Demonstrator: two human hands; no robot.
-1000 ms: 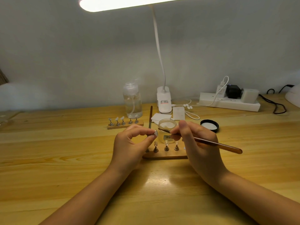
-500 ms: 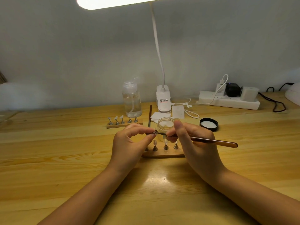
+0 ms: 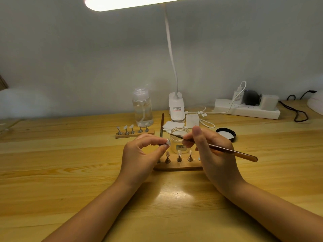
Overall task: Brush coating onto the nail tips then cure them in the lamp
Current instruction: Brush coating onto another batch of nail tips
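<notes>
My left hand (image 3: pixel 142 154) pinches a small clear nail tip (image 3: pixel 168 142) on its stand between thumb and forefinger, held above the wooden table. My right hand (image 3: pixel 212 154) grips a thin brown brush (image 3: pixel 230 151); its dark bristle end points left, just right of the tip, over an open clear jar (image 3: pixel 179 137). Below the hands a wooden holder (image 3: pixel 178 167) carries several nail tips on metal stands. A second holder (image 3: pixel 134 135) with several tips stands farther back. The white curing lamp (image 3: pixel 315 102) shows only at the far right edge.
A clear pump bottle (image 3: pixel 143 109), a desk lamp's white base (image 3: pixel 176 109), white pads (image 3: pixel 192 120), the jar's black lid (image 3: pixel 225 133) and a second brush (image 3: pixel 162 124) lie behind the hands. A white power strip (image 3: pixel 247 110) with plugs and cables runs along the back right.
The brush end has drawn back slightly to the right, off the nail tip it touched half a second ago. My left hand keeps the tip in the same place.
</notes>
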